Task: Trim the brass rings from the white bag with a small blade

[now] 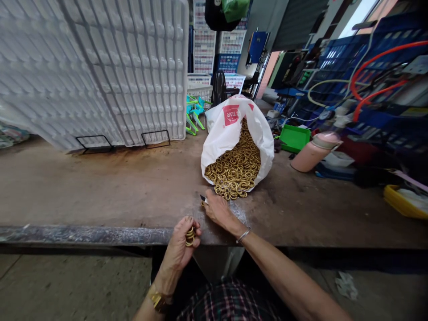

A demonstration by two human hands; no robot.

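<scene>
My left hand (pixel 182 238), at the table's front edge, is closed around several brass-coloured rings (pixel 190 236). Just beyond it on the right, my right hand (pixel 219 208) is closed on a small knife (pixel 203 199), whose dark tip points left; its handle is mostly hidden in the fingers. One ring shows beside the blade, and I cannot tell whether they touch. Past my right hand, a white plastic bag (pixel 217 133) with red print lies tipped with its mouth towards me. A heap of the same rings (pixel 239 162) fills it and spills onto the tabletop.
The brown worktable (pixel 133 191) has a worn front edge. Large ribbed translucent panels (pixel 133 67) stand in black wire holders at the left. On the right are a green tray (pixel 294 137), a pink bottle (pixel 312 154) and a yellow tray (pixel 403 203). Crates (pixel 230 42) are stacked behind.
</scene>
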